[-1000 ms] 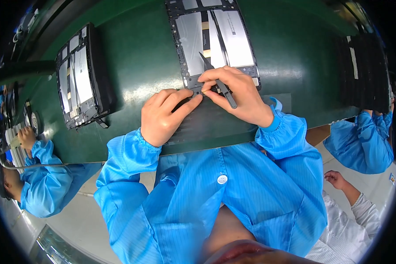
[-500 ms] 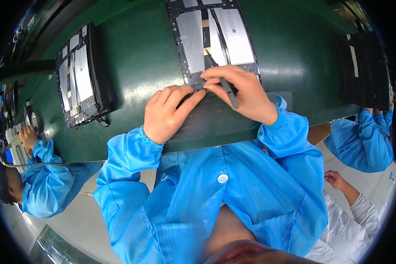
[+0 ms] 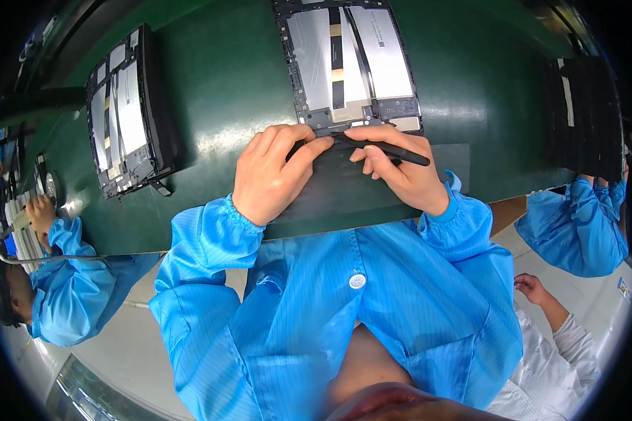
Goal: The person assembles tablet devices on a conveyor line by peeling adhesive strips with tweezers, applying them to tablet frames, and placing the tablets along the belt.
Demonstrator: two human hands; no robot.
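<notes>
- Head view: the flat, opened tablet-like device [image 3: 351, 67], black-framed with broad silver panels [image 3: 383, 63], lies face-up on the dark green tabletop [image 3: 218, 84], its lower edge toward the person.
- It looks light, thin and stiff, though its exposed strips and connectors are probably fragile and the panels likely smooth and slippery; the narrow black rim [image 3: 293, 77] seems the safest hold.
- The bare right hand [image 3: 404, 165] grasps slim black tweezers [image 3: 397, 150] between thumb and fingers, the front end at that lower edge; whether the tips are parted cannot be told.
- The bare left hand [image 3: 270, 168] is curled, thumb and forefinger slightly apart at the same edge; whether they pinch anything is unclear.
</notes>
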